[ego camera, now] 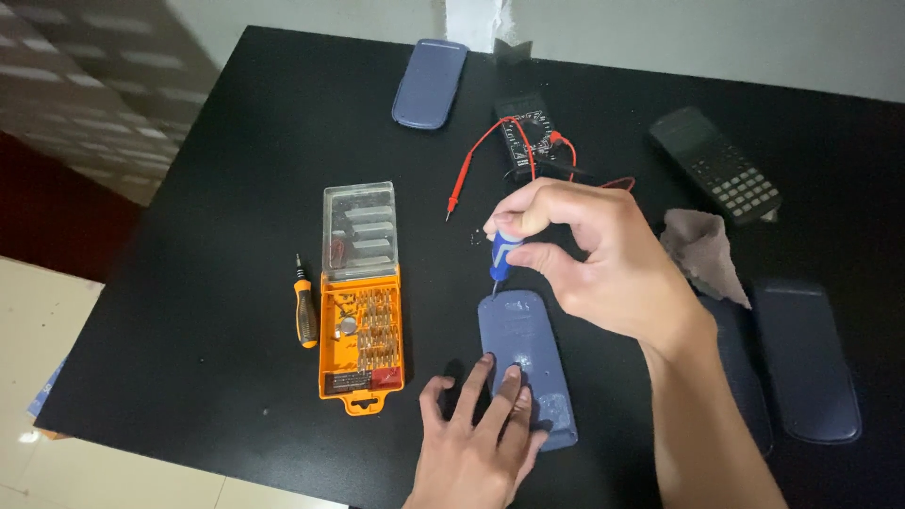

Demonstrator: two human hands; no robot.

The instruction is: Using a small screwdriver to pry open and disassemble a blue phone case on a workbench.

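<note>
Table (207, 283): black top that carries everything; its near edge runs along the bottom left.
Spare screwdriver (304, 303): orange and black, lying loose just left of the bit case.
Bit case (361, 302): orange tray with its clear lid swung open, toward the near edge.
Left hand (476, 443): fingers spread flat, pressing the near end of the blue-grey back cover (525, 363); it grips nothing.
Back cover: lies face down near the near edge, between the bit case and the right forearm.
Right hand (584, 250): fingers pinched shut around the small blue screwdriver (501, 254), tip at the cover's far end.
Doing it well: I judge the driver should stand upright, pressed straight down while turning, with the left hand holding the cover firm.
Far side: another blue-grey cover (430, 83), a multimeter with red leads (526, 139), a dark calculator (716, 165).
</note>
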